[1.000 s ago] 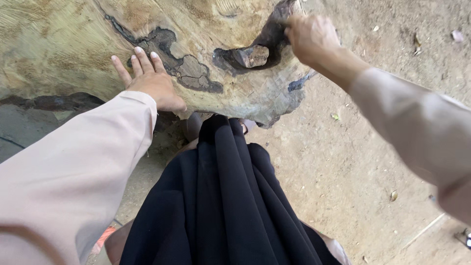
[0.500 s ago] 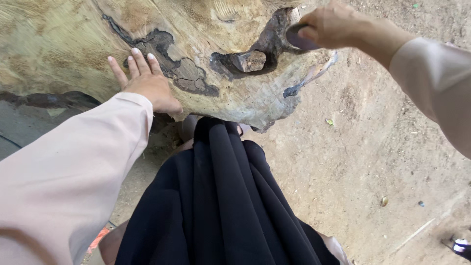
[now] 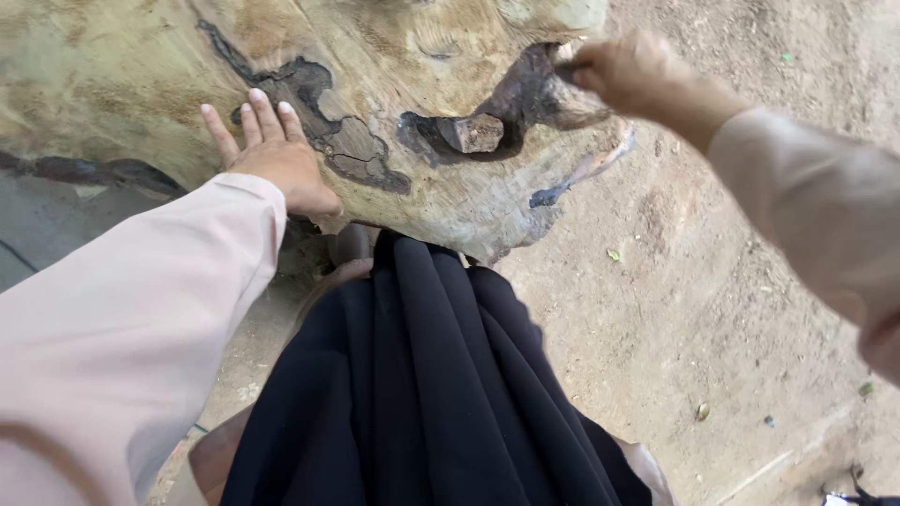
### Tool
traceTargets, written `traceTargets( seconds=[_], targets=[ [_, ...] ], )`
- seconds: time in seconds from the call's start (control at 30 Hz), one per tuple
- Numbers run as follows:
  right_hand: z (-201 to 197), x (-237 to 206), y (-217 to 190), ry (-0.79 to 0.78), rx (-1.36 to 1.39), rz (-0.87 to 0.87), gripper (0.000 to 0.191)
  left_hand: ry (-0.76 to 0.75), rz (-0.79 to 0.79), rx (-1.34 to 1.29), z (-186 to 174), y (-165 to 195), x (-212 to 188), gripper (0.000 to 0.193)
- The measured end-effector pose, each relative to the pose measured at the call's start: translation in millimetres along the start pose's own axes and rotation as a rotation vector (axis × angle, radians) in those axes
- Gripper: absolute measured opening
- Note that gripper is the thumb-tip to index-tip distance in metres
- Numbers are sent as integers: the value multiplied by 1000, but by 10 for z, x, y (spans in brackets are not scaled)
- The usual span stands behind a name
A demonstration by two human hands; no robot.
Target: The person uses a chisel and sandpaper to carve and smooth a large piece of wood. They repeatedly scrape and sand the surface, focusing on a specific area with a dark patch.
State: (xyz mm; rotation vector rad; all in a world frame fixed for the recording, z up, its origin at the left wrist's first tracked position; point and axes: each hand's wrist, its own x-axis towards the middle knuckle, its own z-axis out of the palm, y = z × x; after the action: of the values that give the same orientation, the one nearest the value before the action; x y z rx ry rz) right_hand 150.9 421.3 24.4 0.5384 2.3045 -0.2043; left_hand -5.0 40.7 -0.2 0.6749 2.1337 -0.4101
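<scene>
The left hand [image 3: 281, 164] lies flat on the big log [image 3: 122, 84], fingers [image 3: 253, 117] spread and released. A wood knot [image 3: 472, 133] juts from a dark hollow. The right hand [image 3: 626, 70] grips dark bark [image 3: 562, 73] at the log's edge, fingers clenched.

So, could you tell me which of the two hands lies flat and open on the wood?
The left hand, fingers spread flat on the wood slab; the right hand is curled at its dark hollow.

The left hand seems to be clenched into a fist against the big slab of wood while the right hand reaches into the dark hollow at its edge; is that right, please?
Not quite: in the head view the left hand lies open and flat, fingers spread, on the wood slab. The rest holds: the right hand reaches to the dark hollow at the edge.
</scene>
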Motion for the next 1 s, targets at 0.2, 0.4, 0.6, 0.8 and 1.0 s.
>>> traceTargets(
  seconds=[0.2, 0.4, 0.6, 0.8, 1.0],
  targets=[
    [-128, -31, 5, -79, -34, -288, 32, -26, -21, 14, -13, -27, 50, 142],
    [-163, -8, 4, -101, -121, -63, 32, -64, -37, 2, -24, -25, 105, 139],
    [-253, 85, 145, -36, -86, -379, 31, -55, -29, -9, -49, -43, 113, 140],
    [-142, 26, 24, -135, -83, -115, 34, -94, -74, -52, -61, -50, 95, 140],
    [-210, -137, 12, -60, 64, -265, 37, -85, -61, -40, -76, -21, 160, 138]
  ],
)
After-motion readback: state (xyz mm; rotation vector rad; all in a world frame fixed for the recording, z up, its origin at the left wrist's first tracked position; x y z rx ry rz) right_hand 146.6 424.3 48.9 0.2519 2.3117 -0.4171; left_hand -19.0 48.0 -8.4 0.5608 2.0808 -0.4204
